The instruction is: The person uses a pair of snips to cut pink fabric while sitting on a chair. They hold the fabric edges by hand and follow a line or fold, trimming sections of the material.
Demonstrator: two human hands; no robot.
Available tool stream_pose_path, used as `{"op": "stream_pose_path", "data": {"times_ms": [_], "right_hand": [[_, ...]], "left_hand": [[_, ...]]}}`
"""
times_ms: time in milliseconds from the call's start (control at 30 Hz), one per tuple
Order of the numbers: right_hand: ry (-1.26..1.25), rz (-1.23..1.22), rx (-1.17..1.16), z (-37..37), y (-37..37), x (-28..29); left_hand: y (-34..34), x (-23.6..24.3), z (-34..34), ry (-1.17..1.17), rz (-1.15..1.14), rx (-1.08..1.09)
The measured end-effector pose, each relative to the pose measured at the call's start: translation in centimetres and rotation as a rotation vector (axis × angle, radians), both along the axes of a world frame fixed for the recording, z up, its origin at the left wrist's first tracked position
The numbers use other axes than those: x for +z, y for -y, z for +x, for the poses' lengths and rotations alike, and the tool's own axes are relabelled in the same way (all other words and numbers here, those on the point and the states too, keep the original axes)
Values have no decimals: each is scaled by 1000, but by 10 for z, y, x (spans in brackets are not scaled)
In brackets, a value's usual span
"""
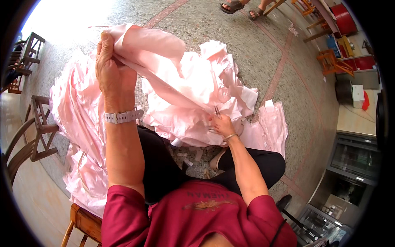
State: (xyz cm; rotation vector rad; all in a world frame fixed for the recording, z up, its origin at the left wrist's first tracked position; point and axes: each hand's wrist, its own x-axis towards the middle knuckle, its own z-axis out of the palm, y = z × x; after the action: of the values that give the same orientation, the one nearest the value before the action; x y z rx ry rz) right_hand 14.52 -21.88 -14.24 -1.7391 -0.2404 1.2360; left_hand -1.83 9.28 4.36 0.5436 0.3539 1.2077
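My left hand point(116, 74), with a pale watch on its wrist, is raised at the upper left. Its thumb and fingers pinch the edge of a pink cloth piece point(150, 43), which stretches down to the right. Lower, at the cloth's other end, my right hand point(222, 125) is closed around small metal thread snips point(217, 111). Their two pointed tips stick up beside the cloth; the rest is mostly covered by my fingers. A heap of pink cloth point(177, 119) lies in front of my knees.
More pink cloth point(78, 94) is piled on my left, and another piece point(269, 127) spreads at the right. Small scraps point(188, 161) lie between my feet. A wooden chair point(41, 127) stands at the left. Another person's sandalled feet point(242, 8) show at the top.
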Motion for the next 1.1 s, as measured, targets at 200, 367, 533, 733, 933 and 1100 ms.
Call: {"op": "stream_pose_path", "data": {"times_ms": [200,367,533,733,933,1100], "right_hand": [[-145,181,-516,3,17,7],[-182,505,-983,41,16,28],[-515,1120,-802,68,22,80],[-229,713,-535,33,23,81],[478,-12,-27,-12,69,-9],[185,-42,607,-68,60,-6]], "left_hand": [[-11,-14,4,85,-13,-10],[-6,-17,12,18,-75,47],[-17,-33,6,17,-87,24],[-4,-15,4,-69,-120,71],[-12,4,-9,-112,-194,256],[-2,5,2,-202,-99,100]]}}
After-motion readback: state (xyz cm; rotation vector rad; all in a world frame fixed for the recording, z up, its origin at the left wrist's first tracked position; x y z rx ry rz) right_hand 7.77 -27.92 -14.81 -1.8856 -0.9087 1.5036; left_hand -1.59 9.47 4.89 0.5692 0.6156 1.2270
